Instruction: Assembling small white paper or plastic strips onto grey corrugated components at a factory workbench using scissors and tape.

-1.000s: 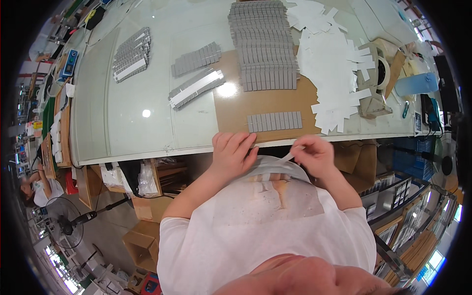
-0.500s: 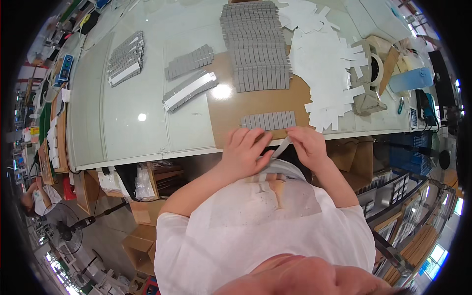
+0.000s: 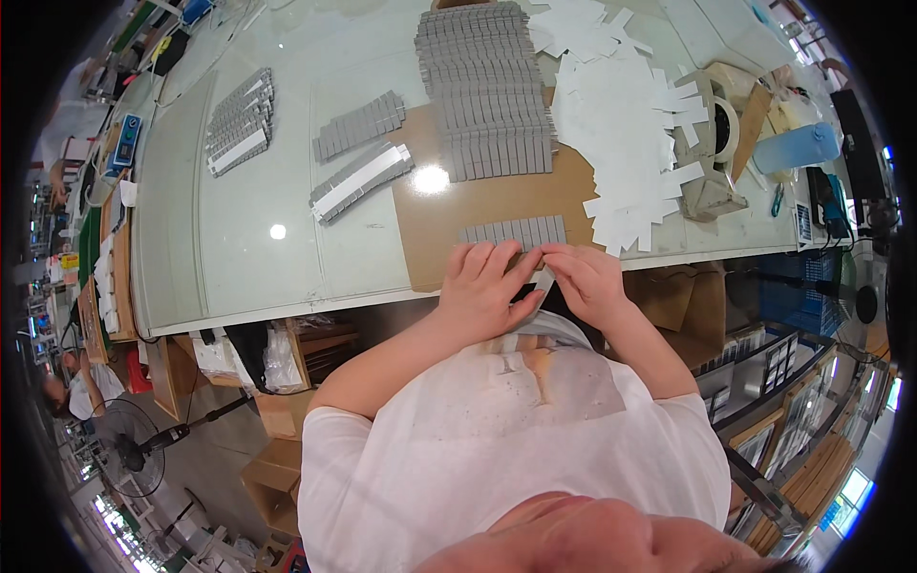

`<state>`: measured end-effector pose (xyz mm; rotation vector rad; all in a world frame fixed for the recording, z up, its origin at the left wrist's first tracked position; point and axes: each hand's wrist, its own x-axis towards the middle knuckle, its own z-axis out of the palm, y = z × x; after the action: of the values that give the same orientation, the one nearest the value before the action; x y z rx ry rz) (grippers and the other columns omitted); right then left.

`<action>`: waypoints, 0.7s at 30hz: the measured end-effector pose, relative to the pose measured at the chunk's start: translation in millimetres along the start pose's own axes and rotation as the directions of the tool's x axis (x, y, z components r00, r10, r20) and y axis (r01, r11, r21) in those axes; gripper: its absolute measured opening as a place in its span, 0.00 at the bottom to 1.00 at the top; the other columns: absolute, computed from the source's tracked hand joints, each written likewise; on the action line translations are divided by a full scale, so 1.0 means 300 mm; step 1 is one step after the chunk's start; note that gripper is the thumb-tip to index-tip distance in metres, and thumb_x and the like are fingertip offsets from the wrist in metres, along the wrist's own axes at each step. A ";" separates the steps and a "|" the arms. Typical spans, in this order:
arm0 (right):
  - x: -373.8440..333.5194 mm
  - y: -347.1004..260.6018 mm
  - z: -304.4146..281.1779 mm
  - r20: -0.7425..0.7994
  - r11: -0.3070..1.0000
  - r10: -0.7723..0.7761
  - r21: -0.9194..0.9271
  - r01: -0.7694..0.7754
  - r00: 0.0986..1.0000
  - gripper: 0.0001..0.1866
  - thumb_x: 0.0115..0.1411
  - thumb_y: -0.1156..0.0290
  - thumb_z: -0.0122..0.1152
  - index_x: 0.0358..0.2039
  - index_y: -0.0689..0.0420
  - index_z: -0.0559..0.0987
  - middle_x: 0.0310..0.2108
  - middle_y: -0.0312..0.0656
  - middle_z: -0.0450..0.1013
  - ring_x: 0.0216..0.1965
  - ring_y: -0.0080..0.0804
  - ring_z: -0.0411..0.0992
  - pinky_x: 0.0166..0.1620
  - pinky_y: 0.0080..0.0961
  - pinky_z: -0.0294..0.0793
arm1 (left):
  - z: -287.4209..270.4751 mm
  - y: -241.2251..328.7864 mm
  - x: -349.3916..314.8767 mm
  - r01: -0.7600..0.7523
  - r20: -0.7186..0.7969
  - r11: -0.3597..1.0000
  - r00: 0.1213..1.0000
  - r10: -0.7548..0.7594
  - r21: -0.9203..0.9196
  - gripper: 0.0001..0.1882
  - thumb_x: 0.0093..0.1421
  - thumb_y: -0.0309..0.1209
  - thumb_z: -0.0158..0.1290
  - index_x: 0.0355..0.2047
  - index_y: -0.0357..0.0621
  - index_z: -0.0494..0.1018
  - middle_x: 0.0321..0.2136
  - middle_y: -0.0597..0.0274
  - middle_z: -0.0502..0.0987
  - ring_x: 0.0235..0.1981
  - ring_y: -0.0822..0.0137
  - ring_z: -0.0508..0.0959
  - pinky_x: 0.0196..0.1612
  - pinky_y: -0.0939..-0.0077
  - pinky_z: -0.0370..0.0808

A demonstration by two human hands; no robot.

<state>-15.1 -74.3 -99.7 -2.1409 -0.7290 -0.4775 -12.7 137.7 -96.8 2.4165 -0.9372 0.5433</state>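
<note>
A short row of narrow grey pieces [image 3: 516, 230] lies side by side on a brown board [image 3: 420, 258] near the table's front edge. My left hand [image 3: 482, 289] rests its spread fingertips along the row's near side, its thumb apart and lower. Close by on the right, my right hand [image 3: 589, 283] pinches a narrow pale strip [image 3: 544, 279] at the row's near edge. The strip's lower end hangs between my hands, partly hidden by fingers. Behind the row, a large block of similar grey pieces [image 3: 492, 105] covers the board's far part.
Two grey bundles, one with a white strip [image 3: 361, 181], lie left of the board. Another grey stack [image 3: 239, 124] sits farther left. White paper strips [image 3: 611, 134] are heaped at right, beside a tape dispenser [image 3: 712, 202] and a blue bottle [image 3: 798, 147].
My right hand has moved slightly left and in toward the row, closing up to my left fingers. Less of the pale strip shows. My left hand has barely moved.
</note>
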 end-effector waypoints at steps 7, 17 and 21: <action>-0.005 0.007 0.002 -0.004 0.999 0.021 0.050 -0.020 1.000 0.10 0.55 0.85 0.62 0.39 0.61 0.79 0.40 0.48 0.81 0.30 0.41 0.79 0.33 0.28 0.78 | 0.002 0.000 -0.001 -0.006 -0.012 1.000 1.000 0.006 0.009 0.25 0.53 0.45 0.62 0.50 0.51 0.76 0.45 0.67 0.70 0.46 0.64 0.67 0.50 0.64 0.62; -0.025 0.009 -0.022 -0.014 0.991 0.076 0.108 -0.075 0.997 0.08 0.56 0.82 0.63 0.38 0.61 0.79 0.35 0.46 0.80 0.33 0.43 0.79 0.35 0.30 0.79 | -0.028 -0.008 -0.010 -0.014 0.012 0.998 1.000 0.015 -0.060 0.24 0.52 0.43 0.63 0.50 0.51 0.77 0.44 0.67 0.71 0.45 0.64 0.68 0.52 0.63 0.62; -0.032 0.000 -0.071 0.036 0.958 0.222 0.180 -0.225 0.974 0.08 0.58 0.82 0.63 0.39 0.62 0.80 0.32 0.44 0.79 0.33 0.37 0.78 0.36 0.26 0.77 | -0.072 -0.047 -0.071 0.012 -0.005 0.998 1.000 -0.013 -0.064 0.22 0.50 0.41 0.65 0.46 0.51 0.78 0.43 0.69 0.72 0.45 0.63 0.68 0.51 0.63 0.62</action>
<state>-24.4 -94.4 -92.1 -2.0238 -0.5097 -0.2627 -21.4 169.8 -94.7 2.3614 -0.9226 0.5077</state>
